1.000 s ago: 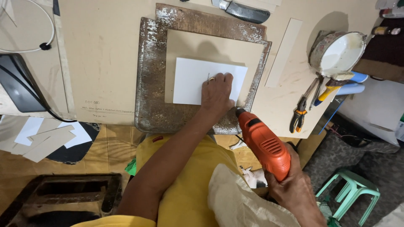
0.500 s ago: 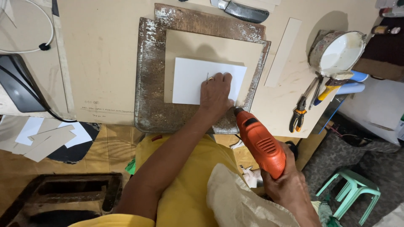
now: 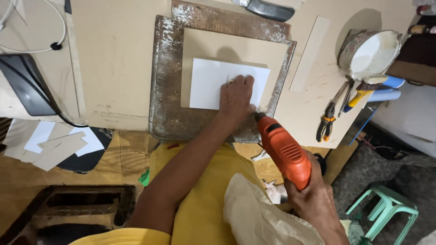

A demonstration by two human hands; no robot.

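Observation:
My left hand (image 3: 236, 97) lies flat, fingers together, on a white sheet (image 3: 209, 84) that rests on a tan board (image 3: 227, 47), which sits on a worn, paint-flecked plank (image 3: 165, 90). My right hand (image 3: 313, 199) grips the handle of an orange power drill (image 3: 284, 149). The drill's black nose points up toward the sheet's lower right corner, just beside my left hand's wrist.
A round white-lined tin (image 3: 370, 54), pliers (image 3: 329, 118) and a yellow-handled tool (image 3: 359, 95) lie at the table's right. A thin strip (image 3: 311, 52) lies beside the plank. A black device (image 3: 25, 88) with a cable sits left. A green stool (image 3: 386, 211) stands lower right.
The drill in my right hand has moved up and left, its nose now close to my left hand. My left hand stays pressed on the sheet.

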